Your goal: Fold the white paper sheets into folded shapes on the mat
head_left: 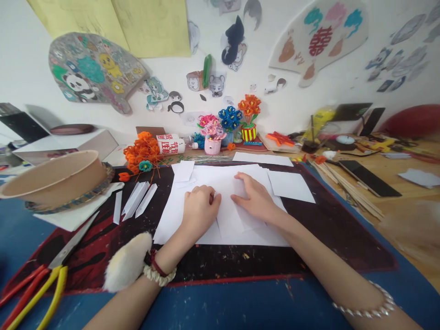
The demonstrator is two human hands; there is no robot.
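Observation:
A stack of white paper sheets (pixel 178 215) lies on the dark mat in front of me. My left hand (pixel 201 208) rests on its left part, fingers curled and closed. What those fingers hold, if anything, is hidden. To the right, my right hand (pixel 256 195) lies over a smaller white sheet (pixel 228 222) on the stack, its thumb and index finger apart. Folded white paper strips (pixel 135 199) lie left of the stack. A white paper piece (pixel 184 171) sits at its upper left, and another white sheet (pixel 291 185) lies at its right.
Large scissors (pixel 57 266) with red and yellow handles lie at left, below a beige bowl-like container (pixel 55 178). Orange beaded flowers (pixel 142 153) and potted flowers (pixel 212 133) stand along the back. At right are thin wooden sticks (pixel 347 188) and a black phone (pixel 369 178).

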